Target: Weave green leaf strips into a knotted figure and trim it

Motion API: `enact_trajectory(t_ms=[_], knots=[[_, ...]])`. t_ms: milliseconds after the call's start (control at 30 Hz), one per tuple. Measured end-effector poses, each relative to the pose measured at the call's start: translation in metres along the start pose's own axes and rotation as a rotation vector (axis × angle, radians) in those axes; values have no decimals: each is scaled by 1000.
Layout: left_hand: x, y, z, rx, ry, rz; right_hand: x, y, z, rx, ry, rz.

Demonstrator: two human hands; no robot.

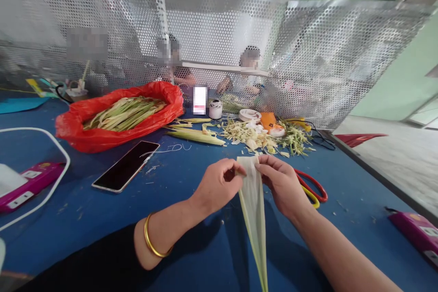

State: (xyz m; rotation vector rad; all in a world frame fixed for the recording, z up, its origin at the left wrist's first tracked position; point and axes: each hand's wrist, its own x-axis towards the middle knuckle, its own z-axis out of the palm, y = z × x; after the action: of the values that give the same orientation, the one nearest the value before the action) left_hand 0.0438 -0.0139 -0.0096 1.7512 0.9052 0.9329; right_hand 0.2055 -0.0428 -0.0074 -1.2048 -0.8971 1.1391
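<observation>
A long pale corn husk (252,200) hangs between my hands, its wide cut end up and its narrow tip trailing down toward me. My left hand (221,182) pinches the upper left edge between thumb and fingers. On the opposite edge, my right hand (278,180) grips the husk close to the top. Scissors with red and yellow handles (313,187) lie partly hidden behind my right hand. Beyond the husk's top is a heap of shredded husk trimmings (246,134). Several whole husks (196,136) lie to the left of that heap.
A red plastic bag (126,134) full of husks stands at the back left, with a phone (126,166) in front. Purple power strips (32,182) sit at both sides. A tape roll (249,115) is near the perforated metal screen (219,32); people sit behind it.
</observation>
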Motion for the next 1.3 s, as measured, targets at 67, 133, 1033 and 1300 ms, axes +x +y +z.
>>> enact_trajectory(t_ms=[67, 133, 1033, 1300], knots=[[-1, -1, -1, 116, 23, 25, -1, 0, 0, -10, -4, -32], [0, -2, 0, 100, 18, -22, -1, 1, 0, -13, -2, -60], [7, -13, -4, -320, 178, -401, 1, -5, -4, 57, -20, 65], [96, 21, -7, 170, 254, 149, -11, -7, 6, 29, -491, 102]])
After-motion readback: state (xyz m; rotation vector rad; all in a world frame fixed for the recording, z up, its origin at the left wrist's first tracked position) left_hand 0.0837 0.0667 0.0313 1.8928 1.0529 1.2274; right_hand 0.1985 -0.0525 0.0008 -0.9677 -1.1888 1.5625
